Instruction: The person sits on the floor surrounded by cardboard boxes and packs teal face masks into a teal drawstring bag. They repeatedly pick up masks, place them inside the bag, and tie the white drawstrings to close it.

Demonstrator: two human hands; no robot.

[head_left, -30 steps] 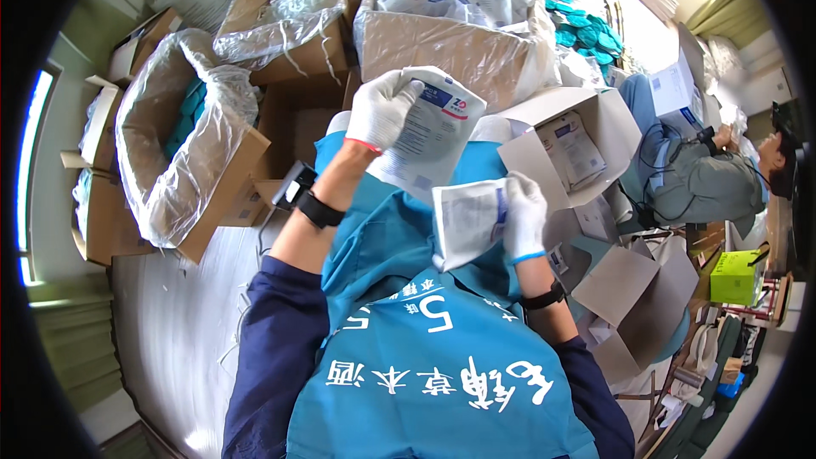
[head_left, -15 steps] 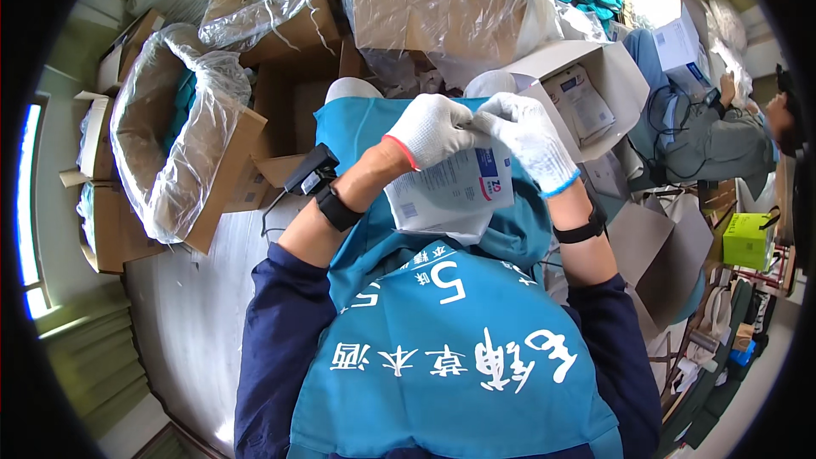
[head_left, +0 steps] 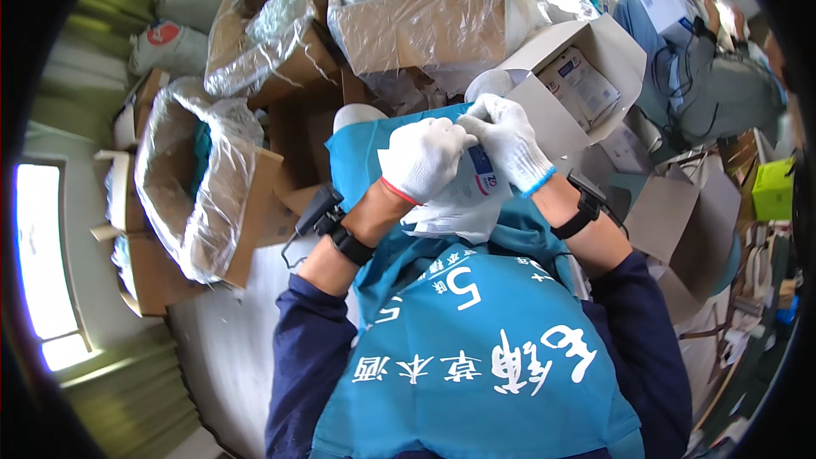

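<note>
A white printed plastic pouch (head_left: 449,214) lies over my lap on the teal apron (head_left: 476,323). My left hand (head_left: 420,157), in a white knit glove with a red cuff, is closed on the pouch's upper edge. Close beside it, my right hand (head_left: 507,138), in a white glove with a blue cuff, pinches the same edge. The fingertips of both hands almost meet, and the gloves hide the part of the pouch between them. Each wrist wears a black strap.
An opened white carton (head_left: 531,115) holding similar pouches stands just beyond my right hand. Ahead is a plastic-lined cardboard box (head_left: 425,38) full of packets. Another lined box (head_left: 242,212) stands on the left. A co-worker in grey (head_left: 727,98) sits at the far right.
The whole view has tilted and shifted. My left hand has turned so its back covers more of the pouch, and both hands still grip the upper edge.
</note>
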